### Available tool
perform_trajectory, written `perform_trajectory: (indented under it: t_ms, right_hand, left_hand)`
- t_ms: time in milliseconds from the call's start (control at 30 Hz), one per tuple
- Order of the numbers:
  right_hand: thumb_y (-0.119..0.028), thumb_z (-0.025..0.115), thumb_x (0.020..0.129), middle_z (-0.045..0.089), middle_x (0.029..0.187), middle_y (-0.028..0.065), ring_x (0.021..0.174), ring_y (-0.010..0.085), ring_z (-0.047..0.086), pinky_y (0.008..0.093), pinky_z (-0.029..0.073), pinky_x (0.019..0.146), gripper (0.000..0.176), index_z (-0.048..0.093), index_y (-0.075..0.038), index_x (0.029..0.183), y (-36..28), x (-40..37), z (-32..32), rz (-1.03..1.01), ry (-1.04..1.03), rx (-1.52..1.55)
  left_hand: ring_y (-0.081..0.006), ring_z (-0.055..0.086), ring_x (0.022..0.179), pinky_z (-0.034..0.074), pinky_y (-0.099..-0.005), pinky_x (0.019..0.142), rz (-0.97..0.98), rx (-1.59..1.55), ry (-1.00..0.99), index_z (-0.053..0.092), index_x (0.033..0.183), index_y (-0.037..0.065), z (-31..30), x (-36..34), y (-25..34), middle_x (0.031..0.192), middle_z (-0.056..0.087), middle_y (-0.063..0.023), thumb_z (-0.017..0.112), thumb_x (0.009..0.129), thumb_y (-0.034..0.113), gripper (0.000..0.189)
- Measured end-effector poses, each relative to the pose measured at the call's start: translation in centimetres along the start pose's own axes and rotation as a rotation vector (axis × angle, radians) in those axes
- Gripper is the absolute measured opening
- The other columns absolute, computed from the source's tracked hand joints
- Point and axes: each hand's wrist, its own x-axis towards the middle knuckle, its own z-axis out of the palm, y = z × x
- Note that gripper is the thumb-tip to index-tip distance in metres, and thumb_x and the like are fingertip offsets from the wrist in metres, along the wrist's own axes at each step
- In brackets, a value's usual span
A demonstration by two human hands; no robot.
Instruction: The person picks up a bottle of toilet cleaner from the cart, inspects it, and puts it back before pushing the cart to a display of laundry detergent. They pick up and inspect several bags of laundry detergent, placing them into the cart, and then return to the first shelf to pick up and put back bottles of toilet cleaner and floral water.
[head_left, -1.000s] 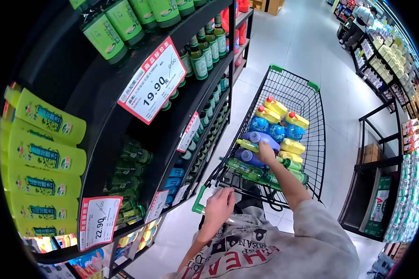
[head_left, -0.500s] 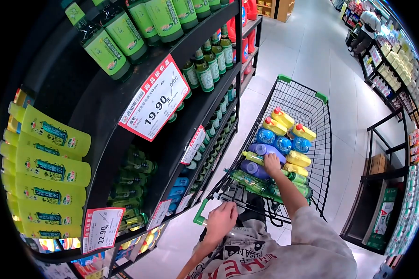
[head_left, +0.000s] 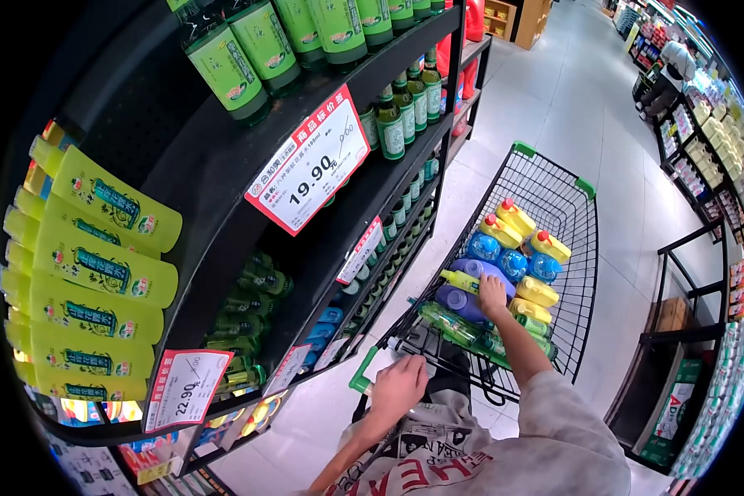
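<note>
My right hand [head_left: 493, 296] reaches into the black wire shopping cart [head_left: 585, 248], its fingers closed on the lower end of a yellow-green bottle [head_left: 461, 280]. That bottle lies between two purple bottles [head_left: 459, 303]. Around it in the cart are several blue bottles [head_left: 513, 264], yellow jugs with red caps [head_left: 503, 231], more yellow bottles [head_left: 536, 291] and clear green bottles [head_left: 448, 323]. My left hand [head_left: 398, 387] is curled on the cart's handle [head_left: 362, 379], by its green corner; the fingertips are partly hidden.
At left, a black shelf [head_left: 198, 298] holds yellow-green bottles [head_left: 99, 273], green glass bottles [head_left: 331, 29] and price tags [head_left: 310, 161]. A black rack [head_left: 649, 364] stands right of the cart. Tiled floor [head_left: 546, 91] runs ahead. Another person [head_left: 674, 70] is at far right.
The view has shifted slightly, so the shelf and cart sit a little further right and lower. Both hands keep nearly the same places on the bottle and the handle.
</note>
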Motion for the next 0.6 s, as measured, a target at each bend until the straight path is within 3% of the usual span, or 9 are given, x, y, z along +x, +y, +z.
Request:
perform_trajectory:
  t_ms: [233,267,400,500,567,600]
  right_hand:
    - [-0.011,0.065,0.075,0.059,0.101,0.0075,0.102,0.0251,0.056,0.0384,0.043,0.087,0.031,0.053,-0.012,0.104,1.4,-1.0,-5.0,-0.086,0.001,0.016]
    - [-0.013,0.075,0.066,0.058,0.104,0.0089,0.105,0.0276,0.054,0.0396,0.042,0.090,0.049,0.052,-0.010,0.109,1.8,-1.0,-5.2,-0.071,0.034,0.022]
    - [-0.006,0.064,0.074,0.059,0.100,0.0076,0.103,0.0249,0.055,0.0371,0.040,0.089,0.030,0.055,-0.011,0.102,3.9,-2.4,-7.9,-0.056,0.060,-0.008]
    - [-0.006,0.070,0.068,0.061,0.099,0.0153,0.098,0.0333,0.060,0.0425,0.046,0.082,0.042,0.054,-0.006,0.107,6.3,-3.0,-10.1,-0.017,0.118,0.202]
    - [-0.006,0.077,0.063,0.062,0.095,0.0185,0.092,0.0381,0.061,0.0433,0.048,0.081,0.049,0.055,-0.002,0.107,5.8,-3.8,-13.9,-0.039,0.323,0.505]
    - [-0.005,0.081,0.060,0.061,0.094,0.0189,0.094,0.0373,0.061,0.0401,0.048,0.084,0.053,0.056,0.000,0.106,4.8,-3.7,-16.9,0.021,0.300,0.621]
  left_hand:
    - [-0.0322,0.063,0.067,0.052,-0.0432,0.060,0.028,0.012,0.035,0.058,0.090,0.009,-0.1,0.1,0.0,0.079,0.062,-0.0084,0.057,0.086,0.017,0.009]
    - [-0.0322,0.063,0.067,0.052,-0.0432,0.060,0.032,0.010,0.037,0.058,0.090,0.009,-0.1,0.1,0.0,0.079,0.062,-0.0084,0.057,0.086,0.017,0.009]
    - [-0.0322,0.063,0.068,0.052,-0.0442,0.060,0.067,-0.021,0.077,0.058,0.090,0.009,0.0,0.0,-0.2,0.080,0.062,-0.0091,0.057,0.086,0.017,0.010]
    - [-0.0327,0.063,0.069,0.052,-0.0448,0.061,0.089,-0.012,0.093,0.057,0.089,0.008,0.1,-0.1,-0.5,0.080,0.062,-0.0097,0.057,0.086,0.018,0.010]
    - [-0.0341,0.064,0.070,0.052,-0.0456,0.062,0.113,-0.007,0.089,0.055,0.088,0.008,0.3,-0.2,-0.5,0.079,0.062,-0.0103,0.056,0.086,0.017,0.010]
    - [-0.0351,0.063,0.070,0.052,-0.0464,0.062,0.111,-0.018,0.089,0.055,0.089,0.008,0.4,-0.2,-0.6,0.080,0.062,-0.0110,0.056,0.086,0.018,0.010]
